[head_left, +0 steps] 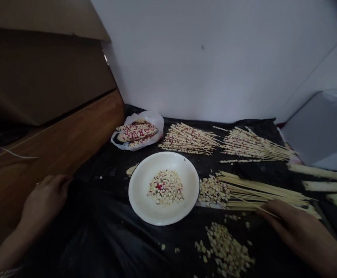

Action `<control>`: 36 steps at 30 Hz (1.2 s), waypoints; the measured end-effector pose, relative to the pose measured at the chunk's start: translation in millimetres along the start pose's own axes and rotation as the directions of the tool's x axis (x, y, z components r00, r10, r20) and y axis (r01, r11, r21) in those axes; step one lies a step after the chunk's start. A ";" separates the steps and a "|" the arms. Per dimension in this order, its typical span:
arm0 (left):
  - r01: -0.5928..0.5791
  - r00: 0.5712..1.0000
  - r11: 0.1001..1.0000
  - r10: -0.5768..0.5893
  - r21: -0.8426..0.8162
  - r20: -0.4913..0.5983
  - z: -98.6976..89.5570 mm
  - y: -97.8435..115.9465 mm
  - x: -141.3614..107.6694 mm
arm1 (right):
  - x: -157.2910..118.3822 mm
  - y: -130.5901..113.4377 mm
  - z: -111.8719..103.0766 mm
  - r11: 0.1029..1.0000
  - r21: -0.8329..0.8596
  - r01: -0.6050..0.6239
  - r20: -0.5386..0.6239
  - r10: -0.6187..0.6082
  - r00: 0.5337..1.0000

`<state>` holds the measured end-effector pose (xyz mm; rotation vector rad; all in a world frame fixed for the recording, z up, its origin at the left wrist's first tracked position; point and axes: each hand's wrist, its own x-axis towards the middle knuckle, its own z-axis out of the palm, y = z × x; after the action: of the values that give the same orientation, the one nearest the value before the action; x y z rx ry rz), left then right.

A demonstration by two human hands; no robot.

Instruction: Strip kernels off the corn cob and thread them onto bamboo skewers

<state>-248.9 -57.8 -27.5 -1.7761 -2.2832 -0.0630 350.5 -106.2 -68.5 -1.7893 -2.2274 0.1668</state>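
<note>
Head camera: I look down on a black plastic sheet spread before a white wall.
Right hand: my thumb and fingers pinch a thin stick, its far part pointing left across the loose sticks.
Left hand: it rests beside the wooden panel, well apart from the bowl, fingers bent and nothing showing in them; the light is dim there, so I cannot tell whether they close on anything.
Loose sticks: a bare bundle lying just beyond my right fingers, their left ends meeting a pile of kernels.
Bowl: white and round, left of that pile, with more kernels, cream and dark red, gathered in its middle.
Nearer heap: kernels on the black sheet, between the bowl and my right wrist, a few scattered around it.
Threaded skewers: two bundles side by side along the back, kernels on their left parts, bare ends pointing right.
Bag: thin white plastic around speckled cobs, behind the bowl.
Stripped cobs: three pale lengths at far right.
</note>
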 end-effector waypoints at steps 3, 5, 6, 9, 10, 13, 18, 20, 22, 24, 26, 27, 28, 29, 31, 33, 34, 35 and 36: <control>0.044 0.998 0.995 -0.040 0.089 -0.055 3.1 1.2 8.1 | 11.0 -1.6 7.7 0.998 0.038 -0.041 -0.020 0.042 0.999; 0.020 0.999 0.995 -0.017 0.100 -0.027 7.5 5.6 10.7 | 15.7 0.2 17.8 0.998 0.021 -0.055 -0.039 0.055 0.998; -0.004 1.000 0.995 0.004 0.097 0.007 9.8 8.1 11.1 | 17.1 1.5 22.8 0.998 0.003 -0.064 -0.038 0.064 0.997; -0.047 0.992 0.997 0.040 0.056 0.121 16.2 12.5 12.5 | 19.2 6.8 31.4 0.997 -0.005 -0.082 -0.006 0.082 0.997; -0.031 0.988 0.999 0.027 0.024 0.151 17.1 12.4 13.9 | 19.7 9.1 30.9 0.996 0.025 -0.082 0.010 0.082 0.997; 0.082 0.977 0.990 -0.056 -0.117 0.207 8.5 14.4 20.1 | 25.0 16.6 20.5 0.987 0.138 -0.078 -0.006 0.080 0.997; -0.054 0.986 0.939 -0.003 -0.341 -0.164 -40.0 73.5 13.5 | 62.8 4.7 -1.7 0.997 0.077 -0.004 -0.044 0.007 0.999; -0.277 0.960 0.800 0.209 -0.532 -0.186 -52.2 118.9 4.3 | 88.0 -18.8 -8.5 0.997 0.044 0.065 -0.053 -0.063 0.997; -0.448 0.851 0.590 0.513 -0.672 -0.117 -53.1 163.9 -5.5 | 112.4 -51.1 -14.0 0.994 0.028 0.102 -0.129 -0.097 0.987; -0.534 0.684 0.448 0.728 -0.717 -0.054 -46.5 199.0 -14.5 | 130.6 -84.4 -15.4 0.981 0.085 0.173 -0.178 -0.156 0.972; -0.594 0.597 0.424 0.802 -0.684 -0.022 -37.6 219.9 -21.5 | 139.6 -110.6 -9.6 0.956 0.172 0.239 -0.188 -0.207 0.960; -0.613 0.568 0.429 0.823 -0.663 0.007 -33.5 225.6 -24.0 | 141.1 -119.4 -3.9 0.945 0.198 0.260 -0.213 -0.217 0.953; -0.629 0.541 0.433 0.840 -0.646 0.035 -29.8 229.0 -25.7 | 141.0 -125.2 3.3 0.938 0.206 0.278 -0.226 -0.231 0.946; -0.647 0.513 0.431 0.856 -0.629 0.059 -26.7 230.8 -26.7 | 140.1 -128.5 11.1 0.939 0.188 0.288 -0.245 -0.239 0.940; -0.675 0.497 0.446 0.864 -0.589 0.084 -21.4 232.7 -26.9 | 137.2 -129.4 25.7 0.945 0.135 0.297 -0.264 -0.254 0.930; -0.677 0.503 0.472 0.857 -0.565 0.113 -17.1 234.4 -25.5 | 135.2 -127.4 35.1 0.947 0.101 0.306 -0.266 -0.271 0.925; -0.669 0.510 0.485 0.851 -0.563 0.127 -15.2 235.3 -24.4 | 134.7 -126.6 37.4 0.946 0.087 0.313 -0.261 -0.282 0.923; -0.653 0.518 0.493 0.845 -0.575 0.136 -13.5 236.2 -23.1 | 134.5 -126.1 38.3 0.944 0.073 0.321 -0.256 -0.293 0.921; -0.631 0.526 0.492 0.840 -0.600 0.135 -12.2 236.7 -21.8 | 134.5 -125.9 38.1 0.943 0.059 0.328 -0.251 -0.304 0.919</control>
<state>-14.8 -19.8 -48.2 -3.2226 -1.4832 -0.1068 195.3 -1.1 -52.7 -1.2971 -2.2495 -0.0043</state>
